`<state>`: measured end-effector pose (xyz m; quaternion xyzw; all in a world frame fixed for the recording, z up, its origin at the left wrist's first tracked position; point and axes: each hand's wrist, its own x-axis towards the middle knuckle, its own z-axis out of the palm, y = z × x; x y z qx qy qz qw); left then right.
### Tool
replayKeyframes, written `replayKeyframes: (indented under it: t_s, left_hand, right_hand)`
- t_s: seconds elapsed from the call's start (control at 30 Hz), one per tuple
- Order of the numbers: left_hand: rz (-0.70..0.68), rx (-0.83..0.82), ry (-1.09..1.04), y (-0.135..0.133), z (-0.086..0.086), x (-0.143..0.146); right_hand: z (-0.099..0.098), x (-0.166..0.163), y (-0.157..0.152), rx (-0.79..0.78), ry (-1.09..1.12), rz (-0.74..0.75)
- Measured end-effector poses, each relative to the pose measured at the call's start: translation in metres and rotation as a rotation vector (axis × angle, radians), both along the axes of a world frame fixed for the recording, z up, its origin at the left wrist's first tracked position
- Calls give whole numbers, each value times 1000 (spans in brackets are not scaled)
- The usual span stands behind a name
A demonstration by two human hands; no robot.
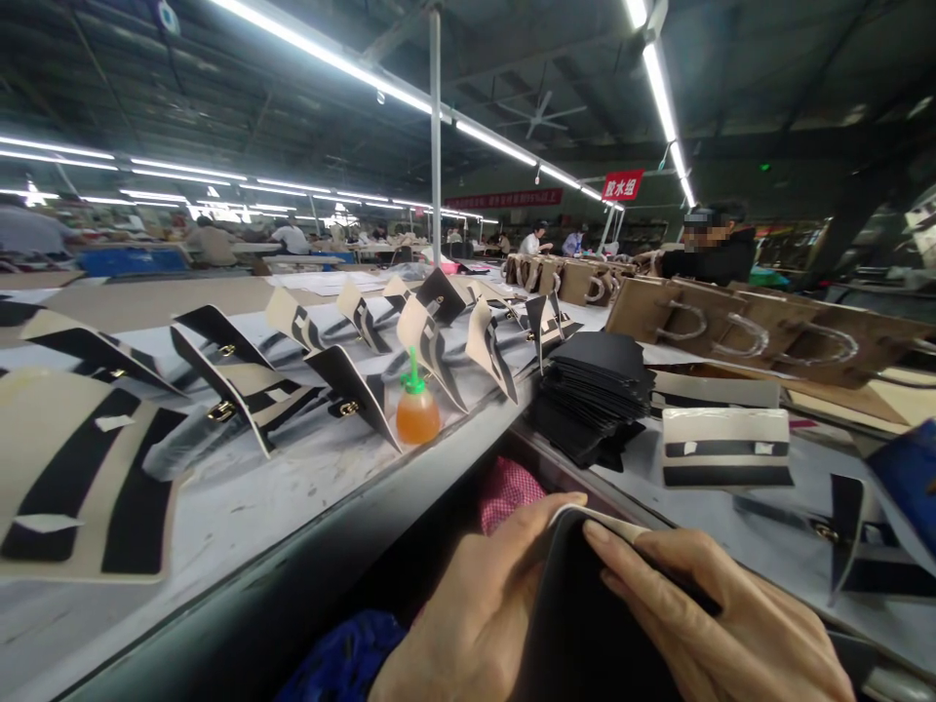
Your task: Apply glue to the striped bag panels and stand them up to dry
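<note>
Close to the camera I hold a black panel (585,624) with a pale edge, which looks like a leather bag piece. My left hand (483,595) grips its left side, thumb near the top corner. Across the top edge lie the fingers of my right hand (717,604), pressed against the black face and the pale layer behind it. The panel's lower part runs out of the frame. Beyond my hands sits a stack of black sheets (592,390). A squeeze bottle (417,414) of amber liquid with a green nozzle stands at the left table's edge.
Several cream-and-black bag panels (431,351) with buckles and straps stand on the left table (241,531). A striped panel (726,448) lies on the right table, behind it brown pieces with wrapped handles (738,327). A co-worker (713,249) is at the far right.
</note>
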<state>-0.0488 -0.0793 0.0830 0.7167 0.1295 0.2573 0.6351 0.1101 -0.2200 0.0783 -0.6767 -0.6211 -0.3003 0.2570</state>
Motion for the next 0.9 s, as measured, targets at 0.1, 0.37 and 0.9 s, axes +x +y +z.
replayKeyframes:
  t_s: [0.1,0.37,0.9]
  left_hand:
    - [18,36,58,1,-4,-2]
    - [132,154,33,-2,-17,-3]
    - [-41,394,22,20,0,7]
  right_hand:
    - [1,-1,-1,-2,5,-26]
    - [1,1,0,-23,-51,-10]
    - [2,-6,8,-63,-1,148]
